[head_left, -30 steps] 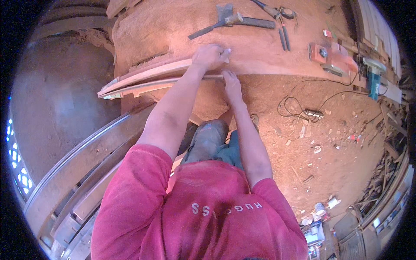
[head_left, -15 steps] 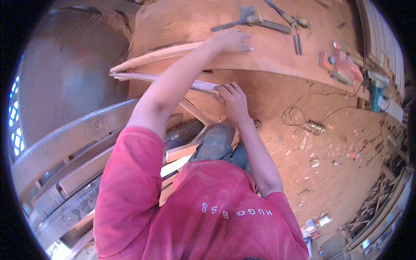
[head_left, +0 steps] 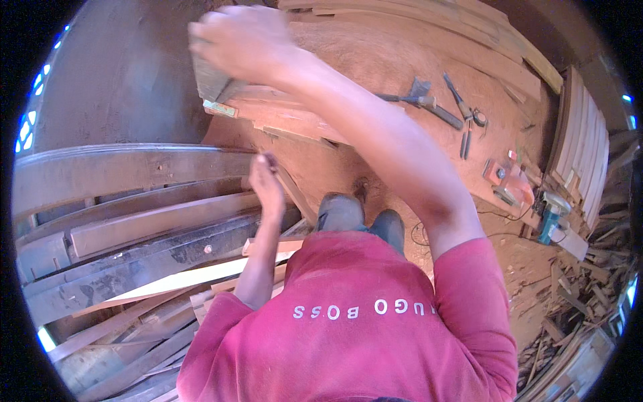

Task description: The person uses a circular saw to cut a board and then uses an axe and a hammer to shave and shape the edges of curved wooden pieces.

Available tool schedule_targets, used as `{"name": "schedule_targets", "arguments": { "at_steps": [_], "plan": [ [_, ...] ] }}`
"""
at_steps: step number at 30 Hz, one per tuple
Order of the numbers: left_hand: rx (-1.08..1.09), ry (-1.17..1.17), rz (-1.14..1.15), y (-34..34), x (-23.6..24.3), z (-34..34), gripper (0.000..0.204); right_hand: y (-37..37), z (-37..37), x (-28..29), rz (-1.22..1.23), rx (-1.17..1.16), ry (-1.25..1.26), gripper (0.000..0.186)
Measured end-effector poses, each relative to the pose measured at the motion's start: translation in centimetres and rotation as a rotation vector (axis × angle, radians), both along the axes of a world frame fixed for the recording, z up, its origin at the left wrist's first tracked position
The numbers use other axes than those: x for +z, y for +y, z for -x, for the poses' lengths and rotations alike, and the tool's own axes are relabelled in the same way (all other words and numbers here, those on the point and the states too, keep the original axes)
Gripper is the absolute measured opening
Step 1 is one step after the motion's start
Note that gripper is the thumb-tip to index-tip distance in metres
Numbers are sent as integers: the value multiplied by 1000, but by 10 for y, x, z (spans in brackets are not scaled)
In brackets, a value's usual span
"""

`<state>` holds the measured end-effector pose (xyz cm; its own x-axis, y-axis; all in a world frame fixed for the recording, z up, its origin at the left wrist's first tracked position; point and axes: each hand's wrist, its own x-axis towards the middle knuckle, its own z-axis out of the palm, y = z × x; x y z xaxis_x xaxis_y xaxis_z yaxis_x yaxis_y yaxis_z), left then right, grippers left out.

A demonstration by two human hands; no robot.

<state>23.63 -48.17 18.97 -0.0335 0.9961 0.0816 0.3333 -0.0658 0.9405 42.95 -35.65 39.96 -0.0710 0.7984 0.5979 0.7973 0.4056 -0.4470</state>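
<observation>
My right hand (head_left: 238,41) is blurred at upper left, fingers curled, just above the grey end of the wooden pieces on the workbench; I cannot tell whether it grips them. My left hand (head_left: 266,175) is lower, closed beside a wooden batten (head_left: 298,195); what is in it I cannot make out. Curved boards (head_left: 288,114) lie along the bench edge beneath my right forearm. On the sawdust-covered bench (head_left: 368,53) are a hammer-like tool (head_left: 449,117), pliers (head_left: 465,144) and a tape measure (head_left: 479,117).
Long planks (head_left: 161,214) are stacked at left, beside a grey wall (head_left: 114,80). At right sit a red power tool (head_left: 512,181), a teal power tool (head_left: 550,224), stacked slats (head_left: 576,147) and scrap wood (head_left: 569,295). A cord (head_left: 422,231) lies on the dusty floor.
My view has turned. My right hand has left the near board and swung to upper left, across my left arm. My left hand has moved from the bench top down toward the stacked planks.
</observation>
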Motion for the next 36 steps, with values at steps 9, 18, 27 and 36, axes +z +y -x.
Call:
{"name": "schedule_targets", "arguments": {
  "at_steps": [9, 18, 27, 36],
  "plan": [
    [-404, -156, 461, -62, -74, -48, 44, 25, -58, 10, 42, -29, 160, 29],
    [-190, -369, 698, -40, -76, -27, 57, 44, 113, 111, -47, 271, -168, 16],
    [319, -1226, 645, 98, -71, -2, 75, -62, 30, 13, 33, 93, -87, 19],
    [486, -1459, 896, 168, -147, -13, 68, -222, -9, -144, 399, -54, 121, 14]
  ]
}}
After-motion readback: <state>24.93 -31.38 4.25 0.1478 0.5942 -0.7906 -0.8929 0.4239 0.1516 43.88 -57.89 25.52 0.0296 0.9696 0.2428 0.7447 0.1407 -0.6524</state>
